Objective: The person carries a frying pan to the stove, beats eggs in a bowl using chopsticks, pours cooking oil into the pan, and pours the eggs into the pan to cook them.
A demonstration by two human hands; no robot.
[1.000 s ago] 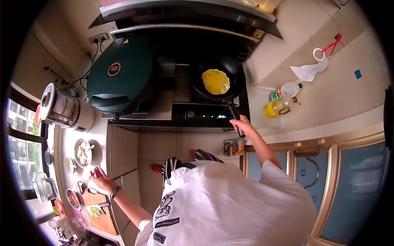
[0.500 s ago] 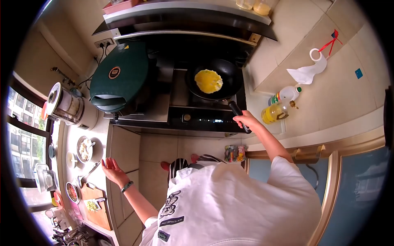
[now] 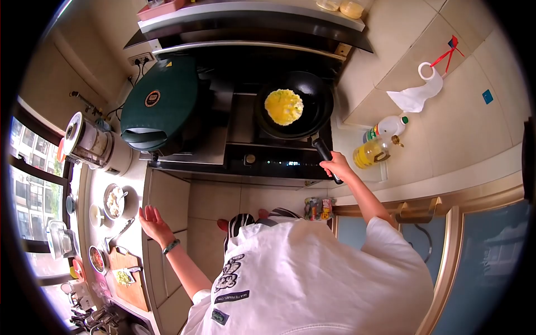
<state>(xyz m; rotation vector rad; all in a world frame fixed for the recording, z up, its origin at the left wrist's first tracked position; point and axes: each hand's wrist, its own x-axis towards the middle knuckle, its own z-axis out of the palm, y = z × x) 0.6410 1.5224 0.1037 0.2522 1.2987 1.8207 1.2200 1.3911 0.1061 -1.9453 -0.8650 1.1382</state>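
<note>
A black frying pan [image 3: 314,114] sits over the hob at the back, with a round yellow egg pancake [image 3: 284,107] on the left part of its base. My right hand [image 3: 336,166] is wrapped round the pan's black handle [image 3: 322,151]. At the left counter's edge my left hand [image 3: 155,223] is held palm up with its fingers apart and nothing in it. Nearest to it are a bowl of pale food [image 3: 115,202] and a dark-handled utensil [image 3: 119,234] lying on the counter.
A large green appliance [image 3: 162,103] stands left of the pan. Two bottles [image 3: 371,153] are to its right. A blender [image 3: 95,145], a cutting board [image 3: 131,287] with chopped greens and a knife, and a red-filled bowl [image 3: 98,259] occupy the left counter.
The pancake has shifted and turned within the pan, which has moved slightly. My right hand keeps hold of the handle. My left hand has opened and risen a little, away from the utensil.
</note>
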